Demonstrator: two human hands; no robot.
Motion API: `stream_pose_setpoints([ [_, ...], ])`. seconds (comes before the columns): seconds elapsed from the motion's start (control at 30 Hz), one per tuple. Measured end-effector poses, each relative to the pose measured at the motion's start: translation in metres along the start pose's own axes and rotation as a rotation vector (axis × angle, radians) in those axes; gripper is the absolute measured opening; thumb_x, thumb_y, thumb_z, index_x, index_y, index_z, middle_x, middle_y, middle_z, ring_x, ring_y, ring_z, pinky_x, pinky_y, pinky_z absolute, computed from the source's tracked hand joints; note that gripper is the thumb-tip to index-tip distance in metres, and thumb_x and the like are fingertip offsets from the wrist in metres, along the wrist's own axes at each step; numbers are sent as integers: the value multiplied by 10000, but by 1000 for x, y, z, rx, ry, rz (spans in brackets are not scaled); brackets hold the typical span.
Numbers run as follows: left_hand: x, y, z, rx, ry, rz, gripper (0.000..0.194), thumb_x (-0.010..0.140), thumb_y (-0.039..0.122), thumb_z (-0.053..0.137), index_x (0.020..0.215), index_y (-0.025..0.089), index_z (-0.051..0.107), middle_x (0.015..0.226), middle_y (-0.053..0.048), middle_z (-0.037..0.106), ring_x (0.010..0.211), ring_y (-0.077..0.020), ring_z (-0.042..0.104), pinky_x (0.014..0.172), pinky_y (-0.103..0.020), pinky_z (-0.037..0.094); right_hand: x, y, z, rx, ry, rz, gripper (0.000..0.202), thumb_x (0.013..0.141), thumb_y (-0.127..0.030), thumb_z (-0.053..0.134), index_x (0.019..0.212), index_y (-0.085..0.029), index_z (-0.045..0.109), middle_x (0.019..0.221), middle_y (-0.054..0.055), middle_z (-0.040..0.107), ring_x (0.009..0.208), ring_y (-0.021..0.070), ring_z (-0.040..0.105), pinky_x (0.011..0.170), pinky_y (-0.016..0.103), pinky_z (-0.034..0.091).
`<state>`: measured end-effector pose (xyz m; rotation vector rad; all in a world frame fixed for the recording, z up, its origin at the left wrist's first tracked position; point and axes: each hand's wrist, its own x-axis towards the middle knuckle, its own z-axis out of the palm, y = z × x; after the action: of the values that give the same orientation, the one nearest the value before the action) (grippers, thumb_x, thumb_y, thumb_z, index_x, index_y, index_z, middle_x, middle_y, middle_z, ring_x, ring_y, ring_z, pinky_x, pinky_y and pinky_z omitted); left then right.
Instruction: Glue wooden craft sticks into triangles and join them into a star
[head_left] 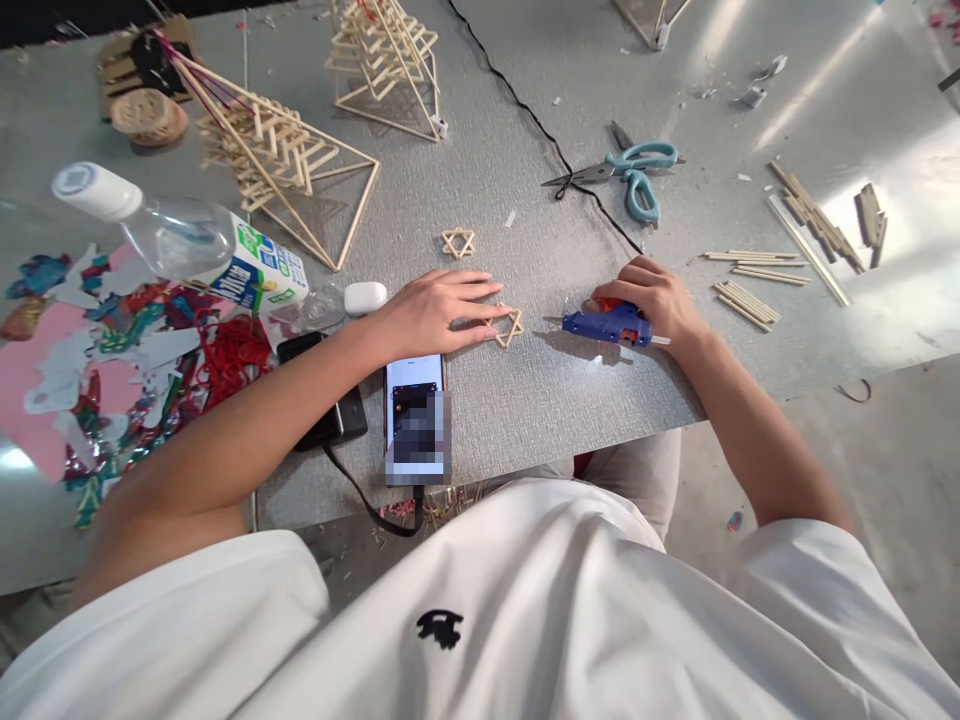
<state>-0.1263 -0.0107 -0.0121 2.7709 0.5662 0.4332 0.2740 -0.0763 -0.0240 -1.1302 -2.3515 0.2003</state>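
My left hand (442, 312) lies palm down with its fingers stretched out, the tips resting on or just over a small star of wooden sticks (508, 328). Those fingers cover the star's left side. A second stick star (458, 242) lies flat a little farther away. My right hand (651, 300) is wrapped round a blue hot glue gun (600, 324) that points left, its nozzle a short way from the nearer star. From the gun's back end sticks out a pale glue stick (661, 341). The black cord (517, 95) runs away across the table.
Blue-handled scissors (640, 180) lie by the cord; cut sticks (750, 300) are at right. Stick towers (292, 165) stand at back left. A bottle (202, 245), white earbud case (365, 298), plugged-in phone (415, 420), black power bank (330, 415) and scraps crowd the left.
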Motion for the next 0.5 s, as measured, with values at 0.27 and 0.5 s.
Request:
stream_pose_setpoints([
  [0.27,2,-2,1,-24,12,-7,438,1162,585,587,1440,337,816,1539,-86,728,1483,-331,658,1230,-552,553,7,5,3,-92,-20,5,436,1134,-589,511,1133,-236,767,809,74,720,817,254,635,776,391,500],
  [0.5,3,-2,0,-20,5,17,449,1172,579,565,1423,314,827,1542,-103,722,1479,-350,660,1224,-579,558,28,5,3,-161,72,-60,403,1154,-512,500,1084,-197,740,701,18,641,629,174,558,623,321,391],
])
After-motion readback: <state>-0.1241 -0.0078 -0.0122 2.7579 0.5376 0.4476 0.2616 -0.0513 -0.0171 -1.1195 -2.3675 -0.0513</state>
